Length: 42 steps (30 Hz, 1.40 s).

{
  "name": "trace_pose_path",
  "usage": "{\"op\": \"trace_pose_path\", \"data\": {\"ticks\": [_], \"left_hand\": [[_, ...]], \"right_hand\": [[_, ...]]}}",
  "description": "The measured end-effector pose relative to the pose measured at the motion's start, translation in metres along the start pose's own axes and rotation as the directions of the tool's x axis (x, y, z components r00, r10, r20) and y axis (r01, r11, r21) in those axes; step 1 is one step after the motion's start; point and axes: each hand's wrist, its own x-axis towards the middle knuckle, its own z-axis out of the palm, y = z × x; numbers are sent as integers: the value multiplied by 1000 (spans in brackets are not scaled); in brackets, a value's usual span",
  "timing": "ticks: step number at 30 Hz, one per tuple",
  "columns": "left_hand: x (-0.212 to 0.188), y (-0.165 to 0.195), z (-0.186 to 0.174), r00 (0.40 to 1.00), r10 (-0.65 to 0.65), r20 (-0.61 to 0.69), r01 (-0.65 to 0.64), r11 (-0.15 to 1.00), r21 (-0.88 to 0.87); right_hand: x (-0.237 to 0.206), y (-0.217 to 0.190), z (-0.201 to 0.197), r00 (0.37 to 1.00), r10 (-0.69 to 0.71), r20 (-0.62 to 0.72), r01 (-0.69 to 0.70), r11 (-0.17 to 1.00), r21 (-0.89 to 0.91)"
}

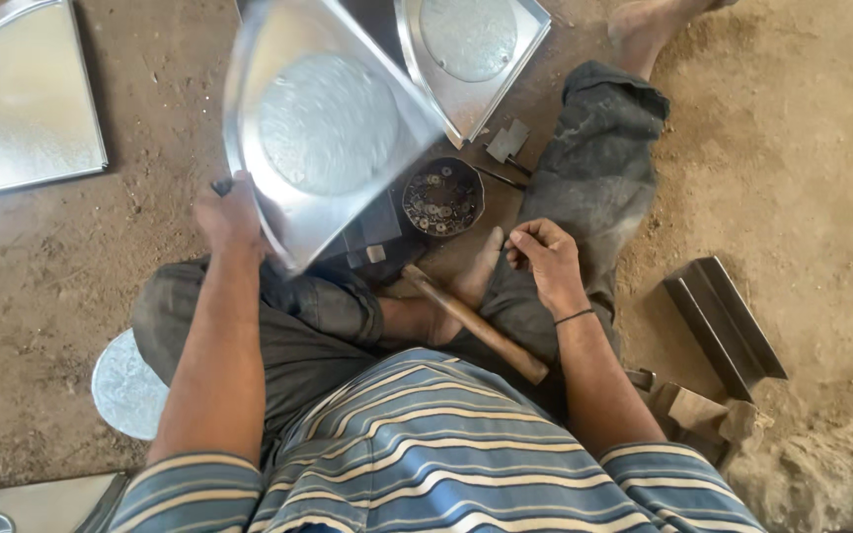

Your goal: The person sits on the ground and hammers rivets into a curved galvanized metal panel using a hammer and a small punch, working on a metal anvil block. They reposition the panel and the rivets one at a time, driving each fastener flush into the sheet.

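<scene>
Nearest to the camera, a wooden hammer handle [476,326] lies across the person's lap, untouched. The right hand [543,259] rests on the knee just beside it, its fingers curled loosely with the tips pinched together; whether something small sits between them, I cannot tell. The left hand [229,217] is closed on the near edge of a shiny quarter-round sheet-metal tray with a round embossed centre [328,123] and holds it tilted above the dirt floor [802,158]. A small dark round bowl of little metal pieces [443,196] stands just behind the feet. It seems the tray is being positioned for fastening; the next move probably needs a firm steady hold.

Farther away lies a second similar tray [471,54], and another metal sheet [17,99] at far left.
</scene>
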Motion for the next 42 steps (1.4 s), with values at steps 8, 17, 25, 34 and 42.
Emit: {"op": "trace_pose_path", "data": {"ticks": [8, 17, 25, 34, 42], "left_hand": [[-70, -4, -18, 961, 80, 263, -166, 932, 322], [-97, 13, -57, 861, 278, 425, -407, 879, 249], [-36, 25, -54, 445, 588, 676, -864, 83, 497], [-64, 0, -42, 257, 811, 526, -947, 101, 306], [-83, 54, -60, 397, 817, 419, -912, 300, 279]], "right_hand": [[3, -7, 12, 997, 6, 73, 0, 998, -71], [-1, -9, 11, 998, 30, 61, -27, 998, -52], [4, -5, 15, 998, 42, 41, -38, 995, -94], [-13, -23, 16, 997, -1, 79, 17, 979, -201], [-47, -72, 82, 840, -58, 539, 429, 681, -594]]}}
